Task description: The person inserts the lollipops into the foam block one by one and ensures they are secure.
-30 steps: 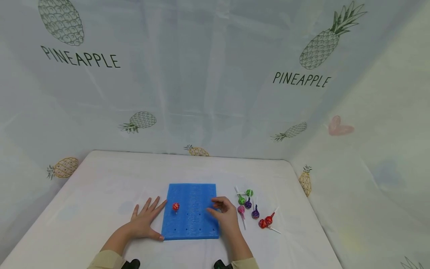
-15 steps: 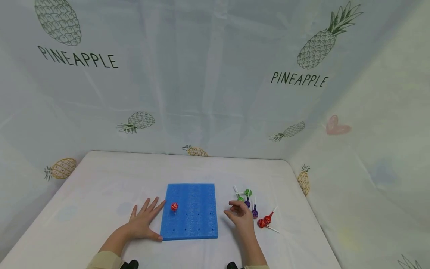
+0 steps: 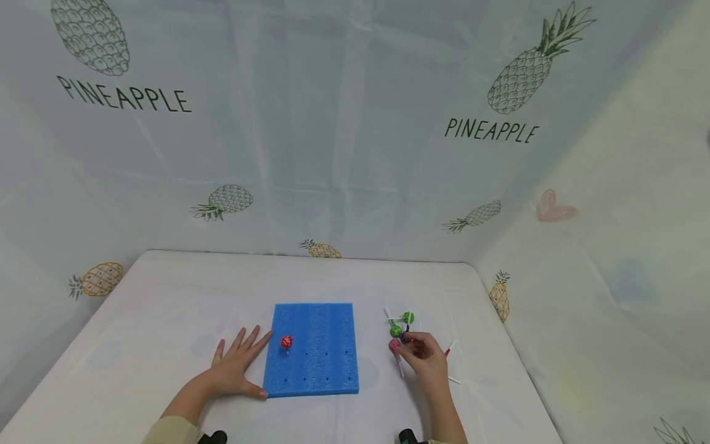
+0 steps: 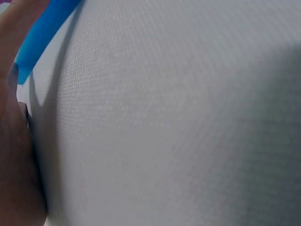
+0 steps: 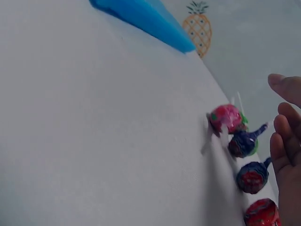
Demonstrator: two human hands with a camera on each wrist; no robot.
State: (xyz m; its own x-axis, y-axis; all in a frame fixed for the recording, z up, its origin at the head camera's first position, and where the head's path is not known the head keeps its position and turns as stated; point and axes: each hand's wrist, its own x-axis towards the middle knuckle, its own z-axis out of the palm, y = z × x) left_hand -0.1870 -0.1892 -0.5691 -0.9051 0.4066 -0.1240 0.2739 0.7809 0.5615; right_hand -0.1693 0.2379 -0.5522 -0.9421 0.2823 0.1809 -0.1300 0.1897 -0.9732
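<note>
A blue foam board with small holes lies flat on the white table. One red lollipop stands upright in it near its left side. My left hand lies flat on the table with straight fingers, thumb against the board's near left corner; the board's edge shows in the left wrist view. My right hand hovers over a pile of loose lollipops, holding nothing. Its fingers are loosely curved, just beside a pink lollipop, a purple one and a red one.
Two green lollipops lie at the far side of the pile. A pale cloth printed with pineapples walls in the table at the back and right. The white tabletop stretches left and behind the board.
My right hand has moved right, from above the board's right part to the lollipop pile. The left hand and the red lollipop have stayed put.
</note>
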